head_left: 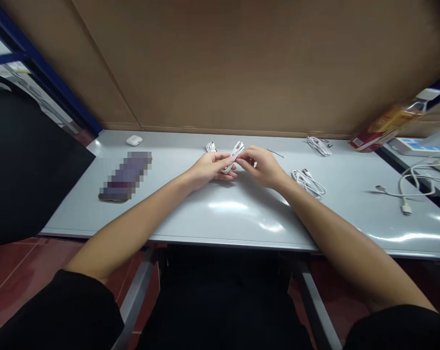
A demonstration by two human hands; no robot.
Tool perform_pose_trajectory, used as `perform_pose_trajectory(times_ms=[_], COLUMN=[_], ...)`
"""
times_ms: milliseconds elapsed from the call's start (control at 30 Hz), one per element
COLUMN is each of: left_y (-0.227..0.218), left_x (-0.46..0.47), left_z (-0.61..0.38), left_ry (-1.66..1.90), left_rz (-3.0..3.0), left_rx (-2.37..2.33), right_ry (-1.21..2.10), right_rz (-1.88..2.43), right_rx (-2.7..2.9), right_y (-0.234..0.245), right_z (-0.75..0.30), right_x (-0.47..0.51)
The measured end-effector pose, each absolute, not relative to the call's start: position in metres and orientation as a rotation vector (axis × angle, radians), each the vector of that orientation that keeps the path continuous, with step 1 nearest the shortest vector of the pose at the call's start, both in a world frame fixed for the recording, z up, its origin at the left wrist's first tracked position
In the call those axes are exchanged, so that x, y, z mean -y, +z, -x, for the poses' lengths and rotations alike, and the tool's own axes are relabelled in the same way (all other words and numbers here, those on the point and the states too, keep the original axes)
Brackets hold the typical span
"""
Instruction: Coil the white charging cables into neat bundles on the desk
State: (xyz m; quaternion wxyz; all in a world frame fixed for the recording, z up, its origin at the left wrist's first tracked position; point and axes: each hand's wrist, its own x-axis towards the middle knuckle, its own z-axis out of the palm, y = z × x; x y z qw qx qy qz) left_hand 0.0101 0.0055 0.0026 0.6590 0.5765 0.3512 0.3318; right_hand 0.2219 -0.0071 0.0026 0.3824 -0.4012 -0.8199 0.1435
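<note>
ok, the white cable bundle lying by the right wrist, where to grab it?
Probably across its middle, from above: the cable bundle lies flat on the table, its strands running side by side in a long loop, so a pinch across them gathers all. Right hand is nearest.

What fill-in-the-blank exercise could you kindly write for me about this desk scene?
The left hand and right hand together hold a bundled ____ cable.
The earbud case lies on the table to the person's ____.
The brown wall behind the table is made of ____.
Missing: white; left; cardboard.
</note>
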Motion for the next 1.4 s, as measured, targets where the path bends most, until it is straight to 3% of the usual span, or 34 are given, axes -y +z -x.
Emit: perform_pose_trajectory(times_ms=[133, 367, 533, 1033, 1200, 1300, 1400], left_y=[0.001, -0.002, -0.002, 0.006, 0.007, 0.006, 0.004], left_x=[-0.008, -0.007, -0.006, 0.002, -0.003, -0.002, -0.002], left_z=[-0.009, -0.013, -0.012, -0.020, -0.015, -0.015, -0.016], left_ry=[0.757, 0.806, 0.802, 0.758, 0.738, 0.807, 0.914], left_rz=[-1.283, -1.321, -1.334, -0.978, -0.940, -1.080, -1.187], left_rx=[-0.785, -0.830, -0.823, -1.000, -0.989, -0.918, -0.889], right_ry=[0.399, 0.821, 0.917, -0.081, -0.182, 0.005, 0.474], right_rz=[1.013, 1.134, 1.098, 0.844, 0.786, 0.908, 1.095], right_rx=[2.091, 1.862, 1.814, 2.324, 2.402, 2.187, 1.873], right_y=[0.002, 0.004, 0.005, -0.005, -0.004, -0.002, 0.004], right_z=[-0.223, -0.221, -0.223, -0.220, -0.217, -0.217, -0.221], right_x=[0.006, 0.009, 0.008, 0.001, 0.002, 0.006, 0.009])
